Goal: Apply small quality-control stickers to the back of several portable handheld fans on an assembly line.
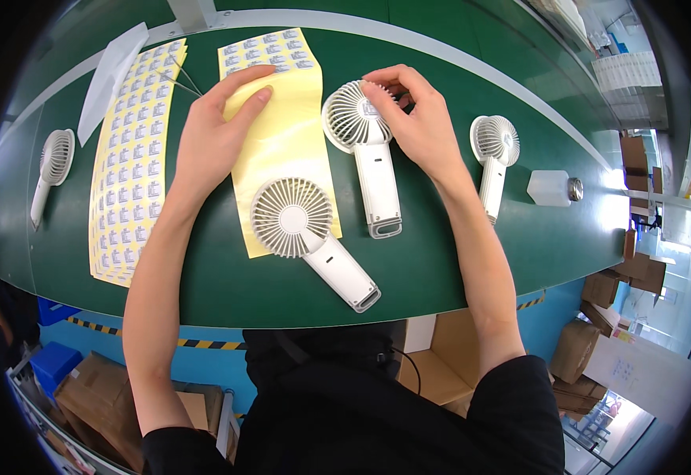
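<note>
A black top (385, 431) with short, loose sleeves (520, 416) is worn; the left hand (217, 131) and right hand (425, 127) are bared, and a thin black cable (417, 372) is seen beside the top.

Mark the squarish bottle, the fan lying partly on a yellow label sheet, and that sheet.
Bottle (549, 188): head view, on its translucent body.
Fan (320, 248): head view, top of its handle, beside the grille.
Label sheet (286, 146): head view, bare yellow middle.

On the green worktop (425, 273), at right, I register one translucent bottle (548, 188) with a metal cap (575, 189). Lower, at left, I identify a blue bin (55, 362), a cardboard box (100, 388) and black-and-yellow striped tape (207, 344).
</note>
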{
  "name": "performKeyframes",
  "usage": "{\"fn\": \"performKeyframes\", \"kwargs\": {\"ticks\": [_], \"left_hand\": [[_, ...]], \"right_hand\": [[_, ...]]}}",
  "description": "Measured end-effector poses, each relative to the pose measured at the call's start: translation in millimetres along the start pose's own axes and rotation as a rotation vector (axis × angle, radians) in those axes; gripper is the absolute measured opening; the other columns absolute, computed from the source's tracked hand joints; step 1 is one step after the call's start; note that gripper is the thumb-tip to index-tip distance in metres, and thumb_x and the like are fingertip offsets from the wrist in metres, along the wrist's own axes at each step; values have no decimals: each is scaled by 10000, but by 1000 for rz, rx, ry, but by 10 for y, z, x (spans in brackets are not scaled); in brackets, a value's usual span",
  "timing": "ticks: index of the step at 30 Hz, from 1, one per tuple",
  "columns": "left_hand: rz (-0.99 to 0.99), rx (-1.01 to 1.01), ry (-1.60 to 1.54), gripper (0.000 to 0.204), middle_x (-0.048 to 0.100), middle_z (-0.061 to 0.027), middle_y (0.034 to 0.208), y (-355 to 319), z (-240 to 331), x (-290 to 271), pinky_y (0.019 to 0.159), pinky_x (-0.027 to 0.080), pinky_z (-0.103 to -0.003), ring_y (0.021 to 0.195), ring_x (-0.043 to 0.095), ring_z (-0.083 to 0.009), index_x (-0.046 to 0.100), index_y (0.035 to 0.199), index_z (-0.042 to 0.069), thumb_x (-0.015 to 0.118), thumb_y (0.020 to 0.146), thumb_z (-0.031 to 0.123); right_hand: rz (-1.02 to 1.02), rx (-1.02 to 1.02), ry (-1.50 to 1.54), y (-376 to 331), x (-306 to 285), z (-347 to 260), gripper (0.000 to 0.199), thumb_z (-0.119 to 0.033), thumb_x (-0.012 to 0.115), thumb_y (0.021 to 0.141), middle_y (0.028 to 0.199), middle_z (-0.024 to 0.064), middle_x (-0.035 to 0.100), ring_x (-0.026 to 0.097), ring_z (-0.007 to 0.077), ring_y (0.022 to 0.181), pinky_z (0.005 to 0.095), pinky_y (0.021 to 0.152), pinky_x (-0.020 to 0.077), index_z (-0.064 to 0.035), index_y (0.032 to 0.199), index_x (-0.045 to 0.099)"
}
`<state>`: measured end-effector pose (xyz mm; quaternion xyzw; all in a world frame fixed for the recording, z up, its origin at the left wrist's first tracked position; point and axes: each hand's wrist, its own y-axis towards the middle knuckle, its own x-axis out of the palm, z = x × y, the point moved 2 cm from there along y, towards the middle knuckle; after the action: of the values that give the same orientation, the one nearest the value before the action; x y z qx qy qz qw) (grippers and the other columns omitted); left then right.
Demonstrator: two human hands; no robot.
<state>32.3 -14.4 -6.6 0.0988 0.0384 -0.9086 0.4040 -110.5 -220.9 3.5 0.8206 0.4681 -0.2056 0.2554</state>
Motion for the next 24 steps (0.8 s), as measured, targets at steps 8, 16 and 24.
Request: {"fn": "performKeyframes", "kwargs": {"ticks": [8, 16, 24], "left_hand": [[-52, 138, -207, 290, 700, -53, 1134, -1, -3, -15, 875, 509, -242, 1000, 627, -85, 665, 1272, 61, 549, 1038, 189], [-30, 182, -347, 422, 653, -70, 1209, 48, 78, -90, 831, 547, -255, 996, 645, -97, 548, 1395, 104, 622, 980, 93], [-96, 113, -226, 299, 687, -38, 877, 34, -1, -113, 657, 500, -227, 750, 609, -44, 655, 1245, 80, 663, 965, 182]], "right_hand": [[191, -122, -105, 273, 119, -404, 277, -193, 702, 906, 948, 119, 680, 655, 240, 884, 357, 793, 517, 2, 1093, 638], [6, -131, 48, 296, 380, -545, 336, -83, 657, 912, 938, 94, 662, 630, 194, 832, 324, 756, 517, -47, 1241, 598], [118, -579, -397, 234, 447, -641, 315, -85, 735, 847, 1226, 139, 552, 517, 319, 1110, 399, 941, 417, -52, 1154, 673]]}}
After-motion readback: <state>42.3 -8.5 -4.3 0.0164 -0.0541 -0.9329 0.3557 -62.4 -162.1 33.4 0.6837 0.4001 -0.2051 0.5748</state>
